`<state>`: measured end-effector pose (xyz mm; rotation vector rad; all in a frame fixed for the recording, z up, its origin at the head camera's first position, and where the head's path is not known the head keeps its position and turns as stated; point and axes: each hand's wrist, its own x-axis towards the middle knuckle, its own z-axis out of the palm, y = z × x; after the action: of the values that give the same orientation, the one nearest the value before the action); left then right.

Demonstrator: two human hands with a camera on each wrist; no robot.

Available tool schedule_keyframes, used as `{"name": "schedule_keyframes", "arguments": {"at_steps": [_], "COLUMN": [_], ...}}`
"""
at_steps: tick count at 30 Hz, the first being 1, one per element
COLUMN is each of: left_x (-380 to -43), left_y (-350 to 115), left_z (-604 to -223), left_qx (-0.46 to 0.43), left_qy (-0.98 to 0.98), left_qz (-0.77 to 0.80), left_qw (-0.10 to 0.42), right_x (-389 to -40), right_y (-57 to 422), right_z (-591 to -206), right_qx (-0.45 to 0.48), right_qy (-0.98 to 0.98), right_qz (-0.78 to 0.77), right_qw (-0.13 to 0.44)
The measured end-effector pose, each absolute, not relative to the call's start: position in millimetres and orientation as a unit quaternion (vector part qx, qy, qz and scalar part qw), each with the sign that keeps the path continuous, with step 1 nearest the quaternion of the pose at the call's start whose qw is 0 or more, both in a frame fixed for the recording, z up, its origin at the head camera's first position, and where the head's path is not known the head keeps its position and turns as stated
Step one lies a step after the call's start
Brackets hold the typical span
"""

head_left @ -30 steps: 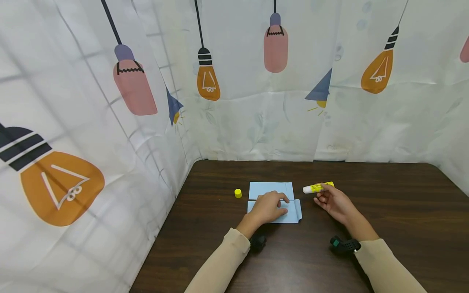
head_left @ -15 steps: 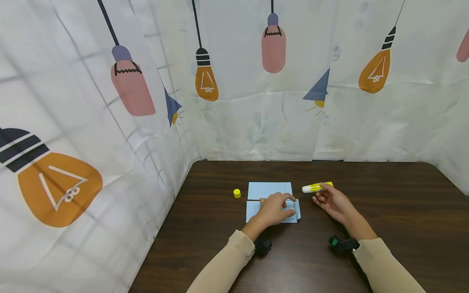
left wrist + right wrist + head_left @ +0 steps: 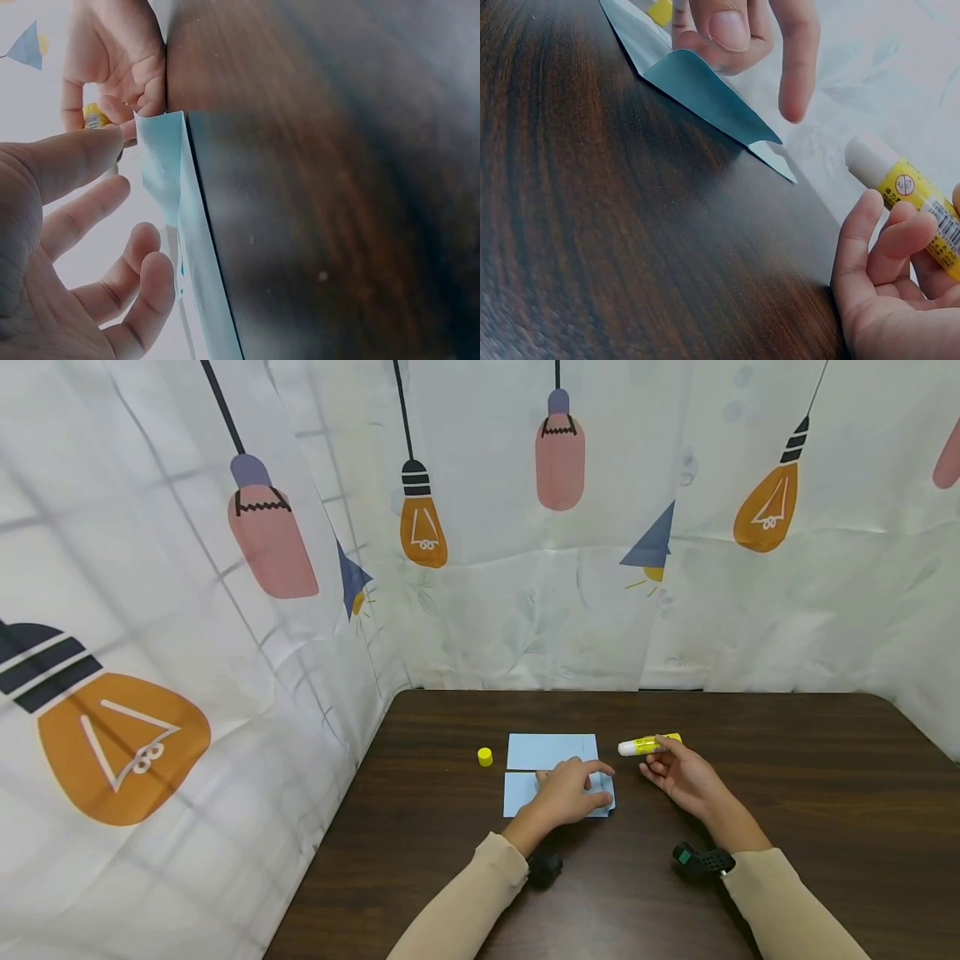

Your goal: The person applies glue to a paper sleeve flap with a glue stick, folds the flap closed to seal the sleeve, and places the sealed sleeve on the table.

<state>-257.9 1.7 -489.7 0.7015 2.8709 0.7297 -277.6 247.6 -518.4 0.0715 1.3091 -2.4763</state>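
We list: right grip point(image 3: 681, 781) pinching glue stick point(image 3: 642, 746); left grip point(image 3: 566, 792), loosely spread, empty, over blue paper point(image 3: 551, 751); gluing seemingly in hand, next likely calling for a steadied flap point(image 3: 711, 96).

Bare left hand point(image 3: 564, 792) is shifting rightward across the lower light-blue rectangular paper sheet point(image 3: 519, 793), bringing its fingers point(image 3: 598, 767) over the folded light-blue paper flap point(image 3: 608, 783), exposing more of the sheet's left part.

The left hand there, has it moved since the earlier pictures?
Yes: in the head view, the left hand has shifted to the right, farther from the yellow cap on the table.
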Motion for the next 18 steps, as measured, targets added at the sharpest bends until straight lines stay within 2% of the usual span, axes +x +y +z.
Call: {"name": "schedule_keyframes", "arguments": {"at_steps": [18], "left_x": [-258.5], "left_y": [4.1], "left_z": [-490.8], "left_qx": [0.241], "left_qy": [0.944], "left_qz": [0.215], "left_qw": [0.06], "right_x": [-278.0], "right_y": [247.3], "right_z": [-519.6], "right_qx": [0.022], "right_qy": [0.462], "right_qz": [-0.871], "right_qw": [0.167]}}
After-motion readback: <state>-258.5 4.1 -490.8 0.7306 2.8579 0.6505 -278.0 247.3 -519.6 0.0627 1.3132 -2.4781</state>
